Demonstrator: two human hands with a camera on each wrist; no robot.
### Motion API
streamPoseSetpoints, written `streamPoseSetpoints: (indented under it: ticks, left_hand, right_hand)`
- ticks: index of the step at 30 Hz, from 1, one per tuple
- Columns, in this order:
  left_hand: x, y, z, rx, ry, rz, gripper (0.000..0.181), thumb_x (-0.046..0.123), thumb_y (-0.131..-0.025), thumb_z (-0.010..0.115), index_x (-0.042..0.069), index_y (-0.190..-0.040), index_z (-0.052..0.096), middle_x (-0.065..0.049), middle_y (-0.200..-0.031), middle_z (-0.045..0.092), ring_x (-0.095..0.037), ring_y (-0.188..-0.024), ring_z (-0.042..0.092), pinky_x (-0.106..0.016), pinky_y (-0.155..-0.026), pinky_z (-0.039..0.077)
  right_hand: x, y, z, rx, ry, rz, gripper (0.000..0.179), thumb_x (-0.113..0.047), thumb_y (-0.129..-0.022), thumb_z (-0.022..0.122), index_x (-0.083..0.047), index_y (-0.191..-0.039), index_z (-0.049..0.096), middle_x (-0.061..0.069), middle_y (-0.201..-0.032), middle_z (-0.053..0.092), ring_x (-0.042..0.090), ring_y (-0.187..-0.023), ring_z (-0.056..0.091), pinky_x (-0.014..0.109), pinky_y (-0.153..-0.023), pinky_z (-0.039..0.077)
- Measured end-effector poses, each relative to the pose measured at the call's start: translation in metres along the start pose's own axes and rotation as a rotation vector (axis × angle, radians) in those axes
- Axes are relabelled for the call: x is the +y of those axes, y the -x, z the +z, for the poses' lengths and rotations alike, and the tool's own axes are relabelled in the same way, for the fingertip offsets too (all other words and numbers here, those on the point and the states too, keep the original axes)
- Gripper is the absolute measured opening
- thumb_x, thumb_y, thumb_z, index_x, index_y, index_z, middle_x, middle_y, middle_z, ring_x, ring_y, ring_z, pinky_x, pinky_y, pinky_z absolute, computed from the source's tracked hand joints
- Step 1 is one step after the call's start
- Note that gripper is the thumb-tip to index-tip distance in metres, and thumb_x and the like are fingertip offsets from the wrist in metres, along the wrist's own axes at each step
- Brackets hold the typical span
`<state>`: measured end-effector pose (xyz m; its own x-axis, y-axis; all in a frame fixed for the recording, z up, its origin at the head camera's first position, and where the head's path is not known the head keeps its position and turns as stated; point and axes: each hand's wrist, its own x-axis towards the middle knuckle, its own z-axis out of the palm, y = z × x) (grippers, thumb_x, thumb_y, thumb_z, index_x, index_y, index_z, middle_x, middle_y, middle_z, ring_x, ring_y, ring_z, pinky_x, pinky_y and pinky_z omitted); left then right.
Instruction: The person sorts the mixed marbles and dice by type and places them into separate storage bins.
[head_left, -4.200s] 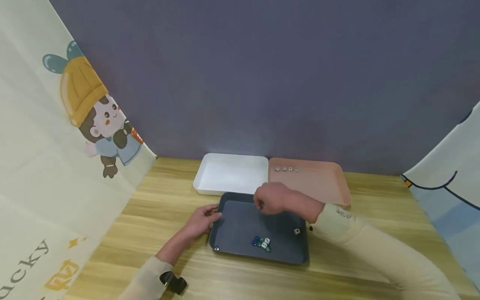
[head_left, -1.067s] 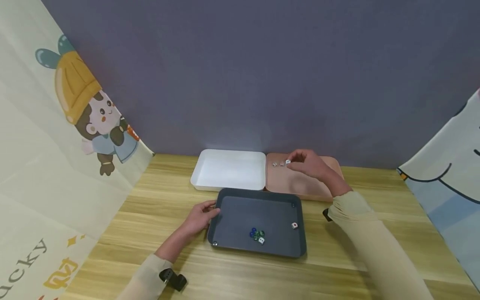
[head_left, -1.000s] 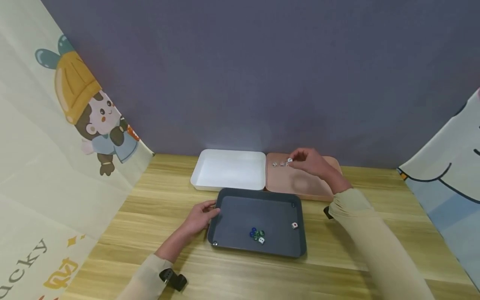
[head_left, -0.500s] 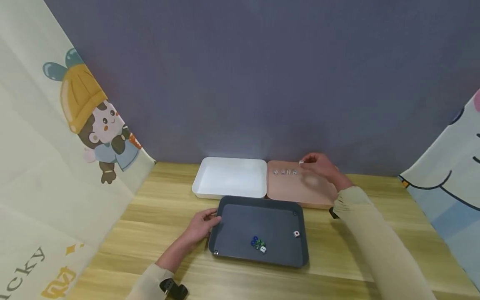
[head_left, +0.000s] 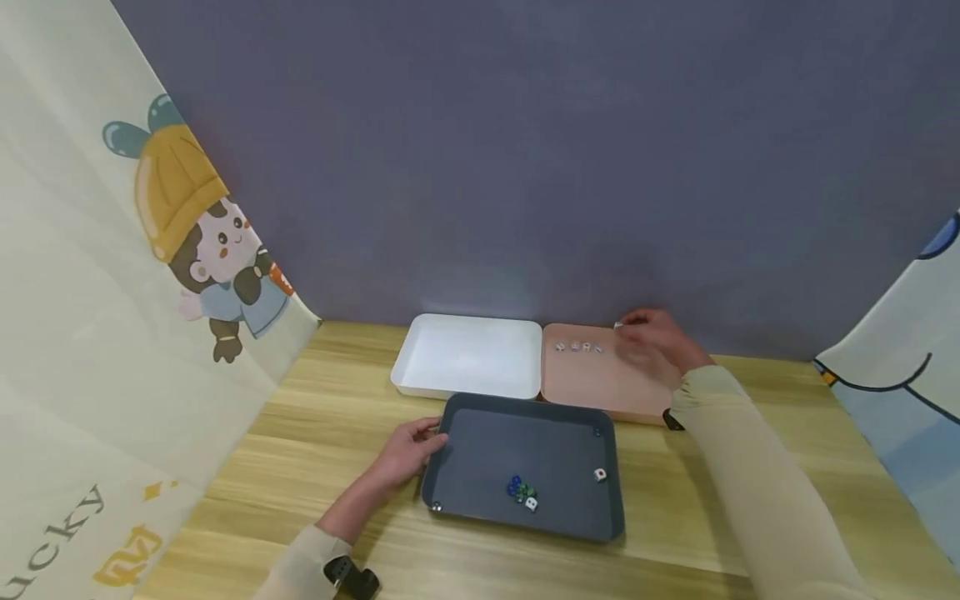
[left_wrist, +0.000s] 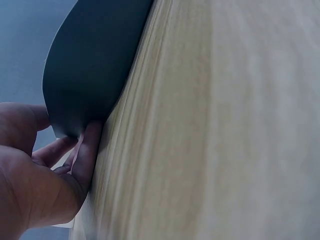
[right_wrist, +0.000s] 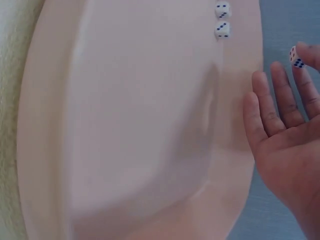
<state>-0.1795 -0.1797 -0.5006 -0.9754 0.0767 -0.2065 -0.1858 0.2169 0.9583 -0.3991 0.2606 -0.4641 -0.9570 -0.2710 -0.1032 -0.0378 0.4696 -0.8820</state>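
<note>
My left hand (head_left: 408,452) grips the left wall of the dark grey tray (head_left: 495,442), thumb at the rim and fingers against the outside, also close up in the left wrist view. My right hand (head_left: 662,333) pinches a small white die (right_wrist: 296,57) between thumb and index finger, over the back edge of the pink tray (head_left: 600,387). Its other fingers are spread out straight. Several white dice (head_left: 587,347) sit in a row inside that tray, left of my hand. In the right wrist view two dice (right_wrist: 222,30) of the row show their pips.
In the dark tray lie blue beads (head_left: 514,485), green beads (head_left: 528,491), a white die (head_left: 531,504) beside them and another die (head_left: 600,474) by the right wall. A shiny bead (head_left: 437,506) is in the front left corner. A white tray (head_left: 472,354) adjoins the pink one.
My right hand has gone from the dark tray to the pink tray with a die, then rightward past the row. One fewer die lies by the beads. The left hand stays on the dark tray.
</note>
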Motion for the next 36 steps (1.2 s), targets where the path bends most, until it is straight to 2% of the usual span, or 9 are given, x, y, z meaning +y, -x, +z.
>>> streamPoseSetpoints:
  ticks: [6,11,14,20,23,27,31,36]
  left_hand:
    - [-0.003,0.000,0.001,-0.009,-0.024,-0.009,0.045,0.015,-0.097,0.061,-0.002,-0.138,0.051,-0.016,-0.102,0.060,-0.019,-0.078,0.058,-0.033,-0.059,0.053]
    - [-0.005,-0.001,-0.003,-0.010,-0.044,0.003,0.044,0.015,-0.096,0.061,-0.001,-0.136,0.053,-0.015,-0.100,0.061,-0.019,-0.077,0.058,-0.033,-0.059,0.053]
    - [-0.006,-0.001,-0.004,-0.012,-0.055,0.012,0.043,0.015,-0.096,0.062,0.000,-0.136,0.054,-0.015,-0.099,0.061,-0.019,-0.077,0.058,-0.032,-0.058,0.052]
    - [-0.008,0.000,-0.006,-0.015,-0.041,0.012,0.043,0.013,-0.096,0.061,-0.002,-0.136,0.053,-0.017,-0.100,0.060,-0.019,-0.076,0.058,-0.033,-0.057,0.052]
    - [-0.008,0.000,-0.007,-0.009,-0.032,0.006,0.043,0.012,-0.096,0.061,-0.003,-0.136,0.052,-0.017,-0.100,0.060,-0.020,-0.077,0.058,-0.034,-0.057,0.053]
    - [0.000,0.004,-0.005,-0.004,-0.039,0.011,0.043,0.009,-0.097,0.059,-0.007,-0.136,0.050,-0.021,-0.102,0.060,-0.022,-0.077,0.058,-0.036,-0.058,0.052]
    - [0.017,0.016,-0.002,-0.011,-0.044,0.024,0.043,0.007,-0.097,0.058,-0.010,-0.136,0.048,-0.024,-0.103,0.060,-0.024,-0.078,0.059,-0.037,-0.060,0.053]
    - [0.023,0.021,0.000,-0.012,-0.053,0.044,0.044,0.008,-0.098,0.057,-0.012,-0.136,0.047,-0.023,-0.102,0.060,-0.022,-0.076,0.058,-0.033,-0.058,0.051]
  right_hand:
    - [0.015,-0.002,0.004,-0.002,-0.015,0.020,0.047,-0.022,-0.095,0.064,0.008,-0.129,0.051,0.027,-0.127,0.051,0.041,-0.112,0.053,0.052,-0.092,0.046]
    - [0.020,-0.004,0.007,-0.021,-0.026,0.073,0.048,-0.022,-0.096,0.063,0.005,-0.133,0.050,0.026,-0.130,0.050,0.040,-0.115,0.053,0.049,-0.094,0.046]
    - [0.021,-0.005,0.009,-0.023,-0.009,0.074,0.048,-0.022,-0.097,0.062,0.006,-0.134,0.049,0.026,-0.131,0.050,0.039,-0.116,0.052,0.049,-0.095,0.045]
    - [0.025,-0.002,0.014,-0.028,0.053,0.065,0.043,-0.022,-0.094,0.065,0.002,-0.130,0.057,0.022,-0.131,0.052,0.034,-0.115,0.051,0.045,-0.091,0.047]
    - [0.028,-0.003,0.016,-0.068,0.021,0.078,0.044,-0.022,-0.093,0.067,0.000,-0.130,0.059,0.020,-0.133,0.053,0.033,-0.115,0.053,0.041,-0.088,0.050]
    - [0.034,-0.005,0.016,-0.106,-0.027,0.093,0.048,-0.023,-0.093,0.068,0.001,-0.133,0.056,0.021,-0.137,0.050,0.034,-0.121,0.051,0.041,-0.090,0.050]
    - [0.042,-0.006,0.014,-0.097,0.042,0.072,0.051,-0.028,-0.092,0.069,0.001,-0.132,0.057,0.023,-0.138,0.048,0.036,-0.123,0.048,0.043,-0.092,0.049]
    - [0.049,-0.009,0.013,-0.098,0.053,0.055,0.048,-0.031,-0.090,0.071,-0.001,-0.128,0.062,0.021,-0.137,0.050,0.035,-0.119,0.051,0.038,-0.085,0.051]
